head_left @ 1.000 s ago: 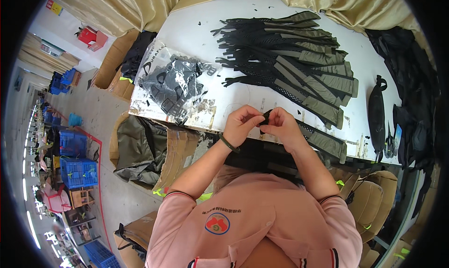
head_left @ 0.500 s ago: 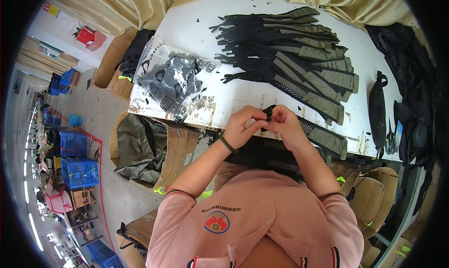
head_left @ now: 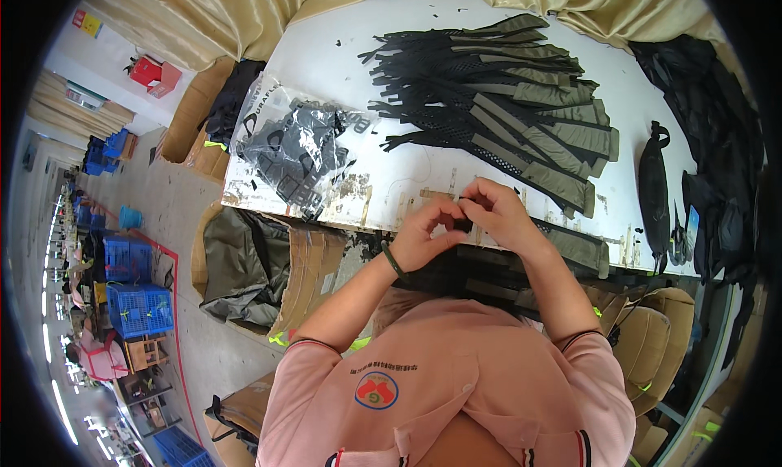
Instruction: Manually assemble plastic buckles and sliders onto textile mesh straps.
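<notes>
White table fills the middle, worn along the front edge. Big heap of olive-and-black straps on top, olive ends to the right, narrow black ends to the left; likely lined up so singles lift off easily. Clear bag of dark plastic buckles sits left, probably for quick reach. Slim black pouch lies far right, apart from the heap, presumably kept out of the way. Lone strap at the front edge, right of the hands.

Right hand: fingers bent inward, tips close together. Left hand: loosely curled, thumb and forefinger apart. Small black piece is between them over the front edge, mostly hidden; can't tell which fingers grip it. Hands close together, likely for fine control.
</notes>
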Motion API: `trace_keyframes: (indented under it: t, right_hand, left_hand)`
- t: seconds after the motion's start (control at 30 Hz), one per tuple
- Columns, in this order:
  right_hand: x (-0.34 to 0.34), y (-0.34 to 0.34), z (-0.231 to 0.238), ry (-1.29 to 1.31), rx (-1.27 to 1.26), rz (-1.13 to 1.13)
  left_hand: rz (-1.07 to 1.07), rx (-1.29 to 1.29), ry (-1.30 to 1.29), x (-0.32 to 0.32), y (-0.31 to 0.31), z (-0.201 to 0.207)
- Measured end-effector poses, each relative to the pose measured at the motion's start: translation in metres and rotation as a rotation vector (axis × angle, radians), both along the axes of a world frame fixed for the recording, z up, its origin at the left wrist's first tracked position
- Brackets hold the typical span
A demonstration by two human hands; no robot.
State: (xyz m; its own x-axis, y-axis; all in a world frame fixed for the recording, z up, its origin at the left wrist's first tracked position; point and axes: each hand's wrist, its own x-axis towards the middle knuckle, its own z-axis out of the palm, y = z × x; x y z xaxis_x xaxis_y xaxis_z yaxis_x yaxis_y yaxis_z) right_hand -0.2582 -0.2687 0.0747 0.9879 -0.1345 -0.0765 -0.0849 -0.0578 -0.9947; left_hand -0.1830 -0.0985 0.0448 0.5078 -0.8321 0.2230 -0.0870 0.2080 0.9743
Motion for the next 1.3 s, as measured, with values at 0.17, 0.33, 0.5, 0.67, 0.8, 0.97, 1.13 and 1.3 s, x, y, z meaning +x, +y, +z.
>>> trace_keyframes:
  t: [0.17, 0.33, 0.5, 0.67, 0.8, 0.97, 1.13, 1.3]
  right_hand:
    - [0.005, -0.01, -0.009, -0.002, 0.056, 0.085]
    - [-0.003, -0.078, -0.034, -0.134, -1.261, -0.321]
    - [-0.009, -0.1, -0.064, -0.057, -1.393, -0.137]
    - [-0.008, -0.093, -0.061, -0.09, -1.493, -0.059]
    - [-0.01, -0.093, -0.059, -0.11, -1.55, -0.071]
    - [-0.033, -0.071, -0.012, -0.218, -1.335, -0.051]
    - [-0.084, -0.061, 0.034, -0.07, -1.206, 0.173]
    - [-0.12, -0.105, 0.01, 0.138, -1.528, 0.122]
  left_hand:
    - [-0.09, 0.017, 0.551, -0.019, 0.025, 0.008]
    - [0.218, 0.679, 0.309, -0.031, 0.096, -0.037]
    - [0.424, 0.75, -0.361, -0.019, 0.086, -0.015]
    - [-0.005, 0.499, 0.465, 0.005, 0.016, -0.018]
    - [-0.136, 0.413, 0.759, 0.004, -0.03, -0.045]
    - [-0.058, 0.255, 1.127, 0.014, -0.05, -0.057]
    - [0.173, -0.051, 1.107, 0.054, -0.037, -0.072]
    - [0.278, -0.004, 0.967, 0.06, -0.013, -0.069]
